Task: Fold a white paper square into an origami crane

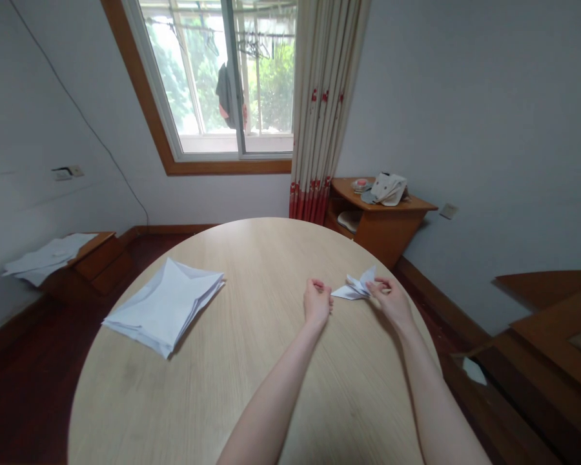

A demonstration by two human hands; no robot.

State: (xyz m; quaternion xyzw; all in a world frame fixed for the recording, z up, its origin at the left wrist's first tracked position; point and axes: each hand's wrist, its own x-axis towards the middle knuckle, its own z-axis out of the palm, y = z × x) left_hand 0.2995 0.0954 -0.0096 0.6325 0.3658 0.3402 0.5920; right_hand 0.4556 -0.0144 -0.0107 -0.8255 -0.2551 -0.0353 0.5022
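Note:
A small white folded paper figure (353,288), with pointed ends and raised flaps, is over the right part of the round table (266,387). My right hand (391,302) pinches its right side between thumb and fingers. At the left point of the figure is my left hand (317,302), its fingers curled closed around the tip; the exact grip is partly hidden. On the left side of the tabletop lies a stack of white paper sheets (167,303), loosely piled with corners out of line.
Beyond the table stand a wooden corner cabinet (387,226) with a white bag (390,189) on it, and a curtain (326,97) beside the window. More papers (53,255) lie on a low wooden cabinet (99,261) at left. Brown wooden furniture (537,361) is at right.

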